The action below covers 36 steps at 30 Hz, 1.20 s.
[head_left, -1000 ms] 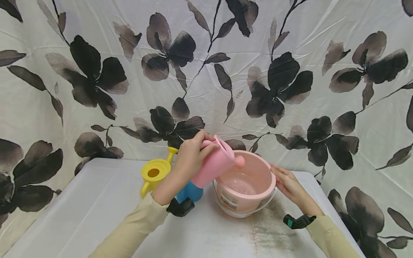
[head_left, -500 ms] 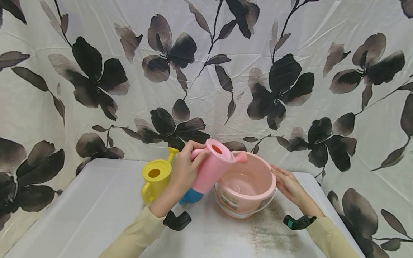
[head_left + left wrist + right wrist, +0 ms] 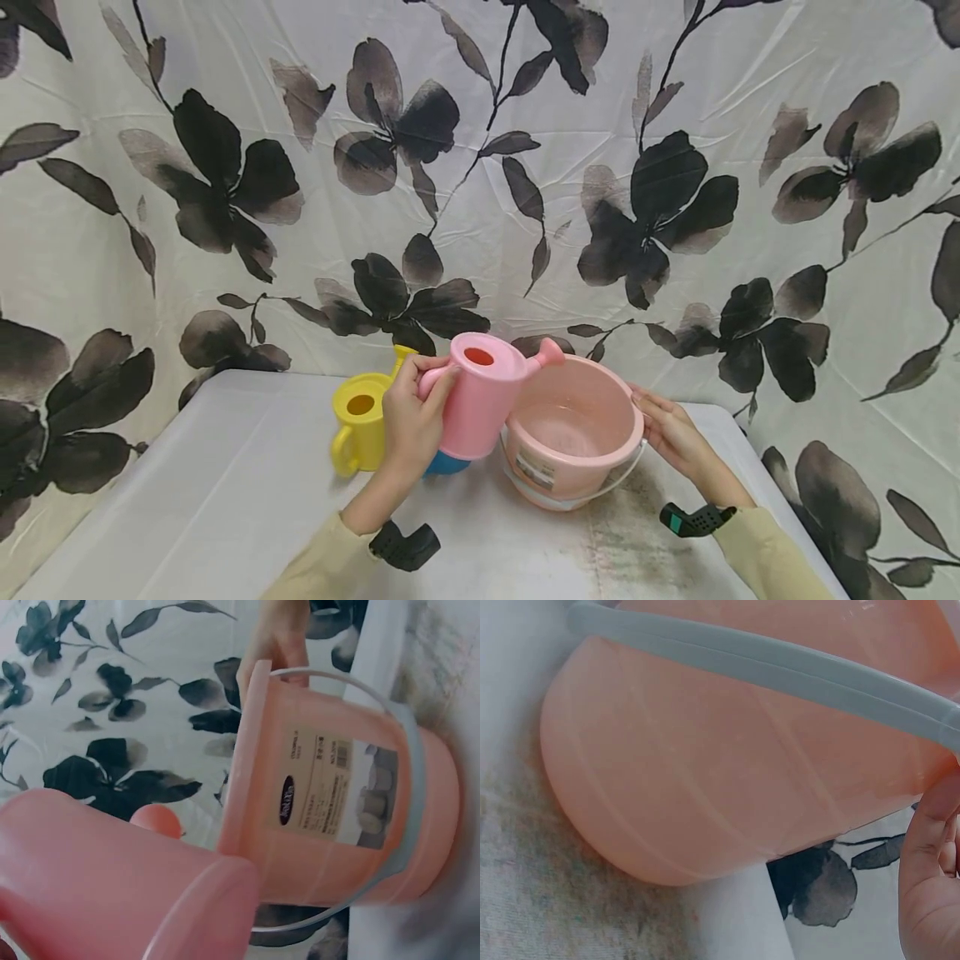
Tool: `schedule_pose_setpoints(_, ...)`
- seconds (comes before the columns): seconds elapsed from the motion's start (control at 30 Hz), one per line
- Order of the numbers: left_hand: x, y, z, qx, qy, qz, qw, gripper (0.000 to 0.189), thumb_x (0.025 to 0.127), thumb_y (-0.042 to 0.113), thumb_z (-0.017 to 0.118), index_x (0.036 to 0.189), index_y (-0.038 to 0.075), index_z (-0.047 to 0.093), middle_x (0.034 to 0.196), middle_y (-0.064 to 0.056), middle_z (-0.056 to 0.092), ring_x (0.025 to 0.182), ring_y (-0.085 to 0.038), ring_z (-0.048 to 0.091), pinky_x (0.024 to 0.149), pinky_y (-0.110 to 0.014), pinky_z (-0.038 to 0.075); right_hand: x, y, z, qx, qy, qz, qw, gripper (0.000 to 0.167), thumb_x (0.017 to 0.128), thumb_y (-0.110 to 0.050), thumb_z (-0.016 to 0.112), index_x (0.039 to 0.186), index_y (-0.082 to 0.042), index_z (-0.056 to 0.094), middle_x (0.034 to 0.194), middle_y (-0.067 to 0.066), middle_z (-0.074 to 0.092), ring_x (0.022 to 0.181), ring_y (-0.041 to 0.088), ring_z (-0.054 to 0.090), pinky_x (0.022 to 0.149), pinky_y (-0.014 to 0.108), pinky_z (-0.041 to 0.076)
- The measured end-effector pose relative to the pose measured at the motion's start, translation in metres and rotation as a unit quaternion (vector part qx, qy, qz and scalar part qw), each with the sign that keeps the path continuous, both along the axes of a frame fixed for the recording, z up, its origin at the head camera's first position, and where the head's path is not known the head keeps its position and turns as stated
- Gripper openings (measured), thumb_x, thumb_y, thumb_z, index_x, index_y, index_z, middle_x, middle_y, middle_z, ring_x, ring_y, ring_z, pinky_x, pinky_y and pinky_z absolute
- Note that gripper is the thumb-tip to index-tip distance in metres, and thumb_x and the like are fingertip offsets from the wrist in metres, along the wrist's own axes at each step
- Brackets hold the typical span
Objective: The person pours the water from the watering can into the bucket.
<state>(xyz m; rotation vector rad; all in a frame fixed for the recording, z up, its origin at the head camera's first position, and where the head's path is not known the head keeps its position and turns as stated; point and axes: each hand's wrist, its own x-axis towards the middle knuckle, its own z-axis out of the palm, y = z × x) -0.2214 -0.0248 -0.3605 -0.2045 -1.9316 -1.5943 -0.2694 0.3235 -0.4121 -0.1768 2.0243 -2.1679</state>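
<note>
My left hand grips the handle of a pink watering can, held up beside the bucket and tilted slightly to the right. Its spout with a round rose reaches over the left part of the bucket's rim. The pink bucket stands upright on the table, its pale handle hanging down in front; a little clear liquid shows at its bottom. On the bucket's right side, my right hand holds the rim, thumb low against the outside. In the left wrist view, the bucket's label faces the camera.
A yellow watering can stands on the left, partly behind my left hand. Something blue shows beneath the pink can, mostly hidden. The white table has a stained patch at front right. A floral cloth hangs behind.
The pink watering can has tipped back from a steep pouring tilt toward upright and moved left, its rose rising above the bucket. My right hand stays at the rim.
</note>
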Motion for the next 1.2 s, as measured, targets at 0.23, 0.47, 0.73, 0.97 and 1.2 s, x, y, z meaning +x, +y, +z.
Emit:
schedule_pose_setpoints(0.23, 0.006, -0.002, -0.021, 0.072, 0.002, 0.011, 0.9974, 0.028, 0.09, 0.019, 0.067, 0.108, -0.001, 0.057, 0.109, -0.011, 0.068, 0.096, -0.016, 0.062, 0.078, -0.016, 0.053, 0.001, -0.001, -0.001, -0.01, 0.002, -0.001, 0.9999, 0.065, 0.104, -0.025, 0.041, 0.149, 0.01, 0.01, 0.109, -0.023, 0.056, 0.103, -0.008, 0.059, 0.087, 0.014, 0.049)
schedule_pose_setpoints(0.47, 0.012, -0.008, -0.031, 0.134, 0.029, 0.031, 0.9901, 0.03, 0.091, 0.017, 0.066, 0.106, -0.006, 0.054, 0.105, -0.017, 0.067, 0.093, -0.003, 0.062, 0.08, -0.014, 0.052, 0.003, -0.003, -0.001, -0.006, 0.004, -0.004, 1.0, 0.065, 0.104, -0.026, 0.041, 0.149, 0.01, 0.01, 0.109, -0.024, 0.057, 0.103, -0.008, 0.059, 0.087, 0.015, 0.049)
schedule_pose_setpoints(0.73, 0.015, -0.011, -0.033, 0.152, 0.058, 0.034, 0.986, 0.029, 0.091, 0.014, 0.065, 0.105, -0.009, 0.053, 0.101, -0.014, 0.065, 0.092, -0.004, 0.063, 0.079, -0.015, 0.053, 0.005, -0.004, 0.0, -0.012, 0.0, -0.011, 0.9999, 0.065, 0.104, -0.024, 0.041, 0.149, 0.01, 0.009, 0.105, -0.028, 0.059, 0.101, -0.008, 0.06, 0.086, 0.014, 0.05)
schedule_pose_setpoints(0.97, 0.019, -0.028, -0.033, 0.182, 0.124, 0.05, 0.9742, 0.03, 0.09, 0.008, 0.066, 0.099, -0.016, 0.051, 0.092, 0.005, 0.064, 0.079, -0.004, 0.063, 0.071, -0.013, 0.053, 0.008, -0.006, -0.001, -0.012, 0.0, -0.014, 0.9998, 0.067, 0.104, -0.025, 0.042, 0.149, 0.01, 0.009, 0.106, -0.026, 0.06, 0.102, -0.006, 0.06, 0.086, 0.016, 0.05)
schedule_pose_setpoints(1.2, 0.017, -0.057, -0.03, 0.201, 0.167, 0.093, 0.9609, 0.009, 0.088, -0.003, 0.064, 0.094, 0.0, 0.058, 0.088, 0.01, 0.065, 0.073, -0.003, 0.063, 0.067, -0.013, 0.053, 0.01, -0.006, -0.002, -0.009, 0.007, -0.012, 0.9999, 0.067, 0.104, -0.025, 0.042, 0.149, 0.01, 0.008, 0.106, -0.027, 0.059, 0.102, -0.007, 0.06, 0.087, 0.015, 0.05)
